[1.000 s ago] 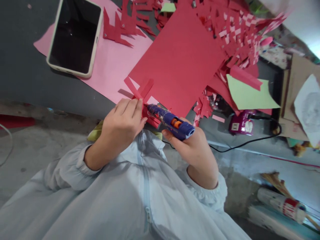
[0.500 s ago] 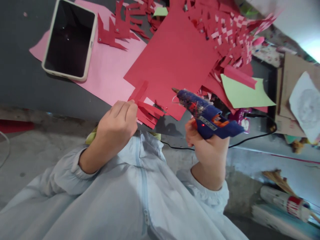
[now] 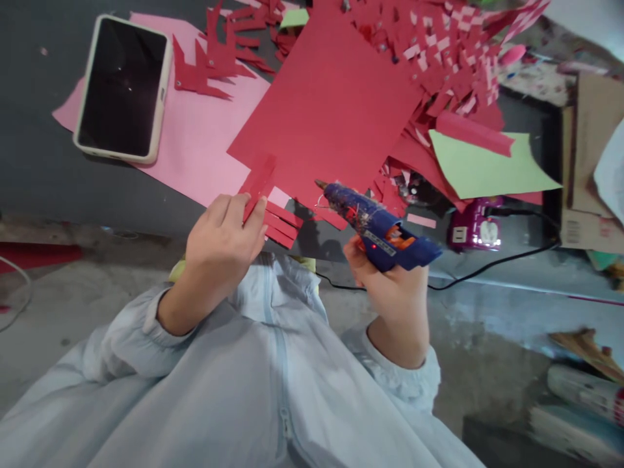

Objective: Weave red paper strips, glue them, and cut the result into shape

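Note:
My left hand (image 3: 221,244) is closed on a small piece of red paper strips (image 3: 273,208), held at the near edge of the dark table (image 3: 39,162). One strip sticks up past my fingers and several fan out to the right. My right hand (image 3: 390,283) grips a blue glue gun (image 3: 377,227), its nozzle pointing up and left, a little apart from the strips. A red light glows on the gun's body. A large red paper sheet (image 3: 331,110) lies just beyond both hands.
A phone (image 3: 121,88) lies on a pink sheet (image 3: 195,140) at the left. Red paper offcuts and woven strips (image 3: 439,58) pile at the back right, with a green sheet (image 3: 482,169). A purple power socket (image 3: 475,229) and black cable (image 3: 492,263) sit at the table edge.
My right hand pulled the glue gun away from the red strips to the right, then brought it slightly back left. My left hand kept hold of the strips and turned them.

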Available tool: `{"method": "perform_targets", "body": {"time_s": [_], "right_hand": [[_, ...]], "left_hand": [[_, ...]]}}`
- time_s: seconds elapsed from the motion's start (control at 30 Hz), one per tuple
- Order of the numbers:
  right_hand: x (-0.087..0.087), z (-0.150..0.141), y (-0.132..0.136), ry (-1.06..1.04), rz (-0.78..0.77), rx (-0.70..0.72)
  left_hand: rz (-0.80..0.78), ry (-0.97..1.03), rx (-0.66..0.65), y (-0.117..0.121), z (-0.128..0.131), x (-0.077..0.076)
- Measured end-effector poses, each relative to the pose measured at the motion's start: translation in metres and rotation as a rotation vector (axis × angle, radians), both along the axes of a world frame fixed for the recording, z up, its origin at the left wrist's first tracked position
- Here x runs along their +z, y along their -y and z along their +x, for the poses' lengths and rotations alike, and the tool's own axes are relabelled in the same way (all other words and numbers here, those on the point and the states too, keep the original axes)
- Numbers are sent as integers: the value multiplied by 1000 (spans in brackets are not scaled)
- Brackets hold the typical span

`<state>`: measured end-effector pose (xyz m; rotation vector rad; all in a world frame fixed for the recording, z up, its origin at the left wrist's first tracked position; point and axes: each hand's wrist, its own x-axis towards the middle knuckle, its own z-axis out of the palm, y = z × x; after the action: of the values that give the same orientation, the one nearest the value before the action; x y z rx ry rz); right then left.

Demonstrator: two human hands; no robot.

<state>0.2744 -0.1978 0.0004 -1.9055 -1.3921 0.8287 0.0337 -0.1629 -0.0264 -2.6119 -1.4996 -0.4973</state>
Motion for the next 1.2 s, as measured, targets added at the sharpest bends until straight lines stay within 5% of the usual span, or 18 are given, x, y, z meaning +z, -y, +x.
{"method": "perform_targets", "body": {"time_s": [0.83,1.2], "right_hand": [[-24,10,5,64,74,77],[-20,8,9,113,75,91]], "left_hand": [[-13,-93,-4,4,2,8],[12,-161,-32,6,2,5]]}}
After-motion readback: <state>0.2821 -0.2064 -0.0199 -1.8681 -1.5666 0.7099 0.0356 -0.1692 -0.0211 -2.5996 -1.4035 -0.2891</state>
